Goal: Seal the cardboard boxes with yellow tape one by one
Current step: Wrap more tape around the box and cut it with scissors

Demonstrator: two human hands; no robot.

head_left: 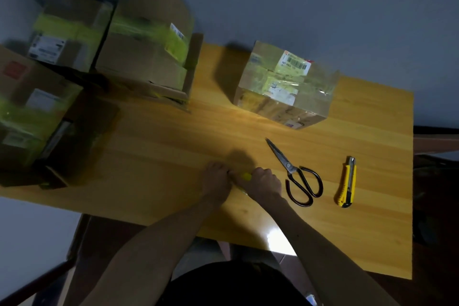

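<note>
- Forearms, bare, reach in from the lower edge and meet over the near middle of the wooden table (pixel 159 146).
- Yellow tape (pixel 246 176): only a small yellow patch shows, caught between the two hands just above the tabletop. The rest is hidden by the fingers.
- Right hand (pixel 263 181): fingers curled over the tape, grasping it from the right.
- Left hand (pixel 215 177): fingers curled, fingertips pinching at the tape's left edge. Knuckles of the two hands almost touch.
- Scissors (pixel 295 174): just right of the right hand, flat on the table, blades closed and pointing away, dark loop handles toward the near edge.
- Utility knife (pixel 346 184): yellow and black, further right, lying lengthwise, apart from the scissors.
- Single box (pixel 285 84): far side of the table, beyond the scissors, well apart from the hands. Banded with yellowish and clear tape, barcode label on top.
- Box group (pixel 146 57): several cardboard boxes crowded at the left end, blurred, with yellow-green tape bands and white labels. None is near the hands.
</note>
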